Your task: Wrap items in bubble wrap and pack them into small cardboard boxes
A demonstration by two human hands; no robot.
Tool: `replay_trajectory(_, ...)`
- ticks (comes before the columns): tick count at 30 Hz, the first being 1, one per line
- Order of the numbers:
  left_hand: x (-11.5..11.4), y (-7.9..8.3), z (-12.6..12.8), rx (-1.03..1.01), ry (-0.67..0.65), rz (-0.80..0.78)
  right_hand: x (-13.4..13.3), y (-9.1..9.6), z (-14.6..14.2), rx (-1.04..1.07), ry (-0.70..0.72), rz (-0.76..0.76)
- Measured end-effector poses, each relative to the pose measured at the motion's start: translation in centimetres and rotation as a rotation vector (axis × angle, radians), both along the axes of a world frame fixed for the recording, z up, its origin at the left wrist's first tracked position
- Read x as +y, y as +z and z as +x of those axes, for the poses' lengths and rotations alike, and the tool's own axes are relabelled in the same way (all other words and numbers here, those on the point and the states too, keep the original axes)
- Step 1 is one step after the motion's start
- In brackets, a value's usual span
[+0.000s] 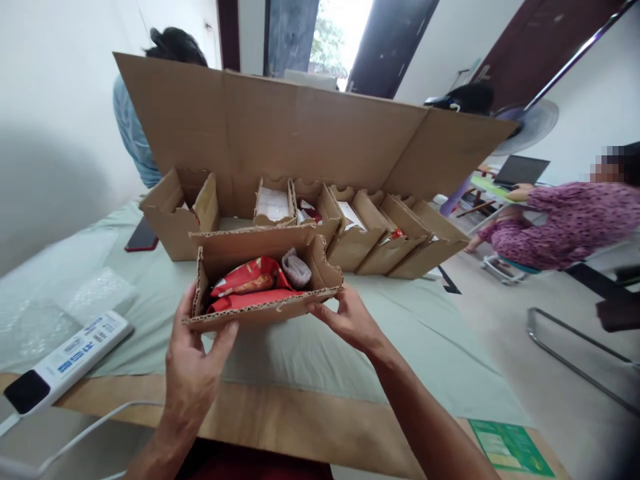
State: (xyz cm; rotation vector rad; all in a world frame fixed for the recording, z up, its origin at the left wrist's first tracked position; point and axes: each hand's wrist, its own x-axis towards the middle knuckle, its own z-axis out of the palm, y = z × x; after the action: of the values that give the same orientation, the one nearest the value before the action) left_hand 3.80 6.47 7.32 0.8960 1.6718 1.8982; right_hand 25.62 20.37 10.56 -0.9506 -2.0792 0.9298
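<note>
Between my two hands is an open-topped cardboard box, tilted so that its inside faces me. My left hand grips its left end, thumb on the near wall. My right hand holds the right near corner, with some fingers hidden behind the cardboard. Inside lie red printed packets and a roll of clear bubble wrap. Just beyond stand several similar cardboard bins in a row, one holding a white item, another a small red packet. A larger cardboard bin stands at the left.
A tall cardboard panel rises behind the bins. Left on the green cloth are a phone, bubble wrap and a white power strip. A green leaflet lies front right. People sit behind the panel and at right.
</note>
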Motion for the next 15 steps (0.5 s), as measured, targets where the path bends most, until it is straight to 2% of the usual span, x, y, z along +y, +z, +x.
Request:
replay_trajectory(4, -2.1, -2.1, 1.1, -0.061, 0.029, -0.074, 0.2, -1.5, -0.2, -0.023, 0.069, -0.051)
replay_trajectory(7, -2.7, -3.0, -0.2, -0.094, 0.053, -0.160, -1.9, -2.7, -0.7, 0.011, 0.061, -0.037)
replay_trajectory(10, -1.4, -2.8, -3.3, -0.029, 0.090, -0.149, -5.6, -4.5, -0.5, 0.015, 0.042, 0.013)
replay_trajectory(12, 0.1, -2.5, -5.3, 0.063, 0.152, -0.118, -7.8, -5.9, 0.2, -0.007, 0.081, 0.051)
replay_trajectory(15, 1.7, -2.6, -6.3, 0.108, 0.219, -0.151, -8.0, -7.8, 1.3, -0.013, 0.069, 0.065)
